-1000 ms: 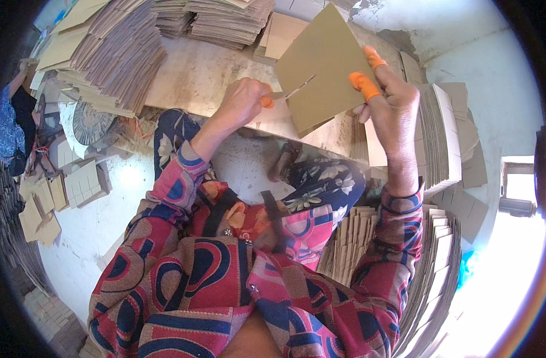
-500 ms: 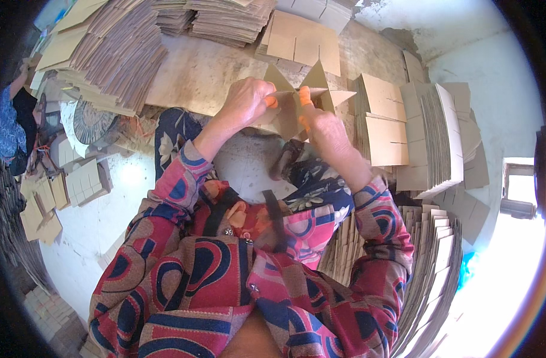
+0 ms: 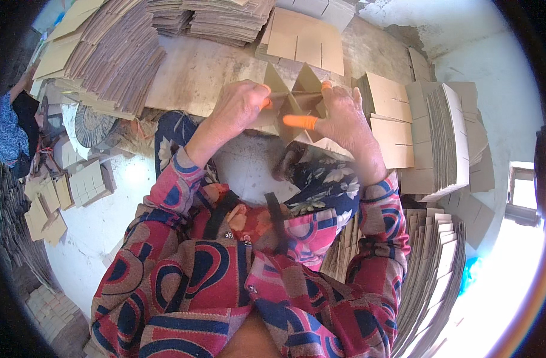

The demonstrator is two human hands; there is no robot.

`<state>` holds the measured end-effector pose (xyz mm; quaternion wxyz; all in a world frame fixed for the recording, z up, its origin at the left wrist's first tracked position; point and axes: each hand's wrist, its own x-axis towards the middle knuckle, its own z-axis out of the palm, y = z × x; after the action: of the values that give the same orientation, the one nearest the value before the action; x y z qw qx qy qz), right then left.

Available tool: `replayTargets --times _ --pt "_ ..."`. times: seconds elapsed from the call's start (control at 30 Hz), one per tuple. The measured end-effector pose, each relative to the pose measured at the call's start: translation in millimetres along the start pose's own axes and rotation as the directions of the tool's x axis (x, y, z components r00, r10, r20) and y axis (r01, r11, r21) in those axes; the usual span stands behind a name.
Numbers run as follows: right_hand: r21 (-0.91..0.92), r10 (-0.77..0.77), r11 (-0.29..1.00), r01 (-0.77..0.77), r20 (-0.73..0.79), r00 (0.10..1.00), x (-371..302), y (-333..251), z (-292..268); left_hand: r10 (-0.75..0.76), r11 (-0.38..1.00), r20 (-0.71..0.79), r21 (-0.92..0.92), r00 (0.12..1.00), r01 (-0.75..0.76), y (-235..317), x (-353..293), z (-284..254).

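Between my hands stands a cardboard divider [image 3: 307, 80] of slotted pieces crossing one another, its pointed corners fanning upward. My left hand [image 3: 244, 101] grips its left side, with an orange finger cover showing at the fingertip. On the right side, my right hand [image 3: 346, 116] holds the divider, the orange-covered thumb stretched across its near face and another orange-tipped finger behind. The palm sides of both hands are hidden. Just beyond the divider lies a stack of slotted cardboard sheets [image 3: 300, 42].
Tall stacks of cardboard [image 3: 115, 53] stand at the far left, with another pile [image 3: 225, 21] at the back. Slotted sheets [image 3: 392, 140] sit close on my right, beside an upright bundle [image 3: 446, 140]. Folded dividers [image 3: 425, 268] line my right side. Another person's sleeve [image 3: 10, 128] shows at the left edge.
My right hand has shifted slightly right and turned, its thumb now lying across the divider's near face. The left hand has moved slightly left, still gripping.
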<state>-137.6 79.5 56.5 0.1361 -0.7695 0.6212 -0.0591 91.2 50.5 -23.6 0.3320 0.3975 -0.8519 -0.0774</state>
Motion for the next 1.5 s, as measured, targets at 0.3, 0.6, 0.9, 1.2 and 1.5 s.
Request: replayTargets --times 0.3,0.6,0.9,1.2,1.5 --pt "0.109 -0.108 0.984 0.138 -0.245 0.964 -8 27 22 0.073 0.997 -0.321 0.023 0.944 -0.069 10 4 -8" --pt "0.201 -0.253 0.929 0.310 -0.267 0.930 -17 24 28 0.157 0.984 0.116 0.063 0.981 -0.165 3 8 -17" --pt "0.165 -0.392 0.876 0.453 -0.305 0.868 -16 36 38 0.299 0.954 0.221 -0.060 0.928 -0.293 4 20 -22" --pt "-0.331 -0.316 0.943 0.038 -0.852 0.417 -75 3 39 0.428 0.901 -0.160 0.150 0.890 -0.406 44 42 -80" --pt "-0.007 0.089 0.994 -0.110 -0.544 0.834 -93 69 139 0.467 0.549 -0.209 0.830 0.859 -0.096 -59 159 -89"
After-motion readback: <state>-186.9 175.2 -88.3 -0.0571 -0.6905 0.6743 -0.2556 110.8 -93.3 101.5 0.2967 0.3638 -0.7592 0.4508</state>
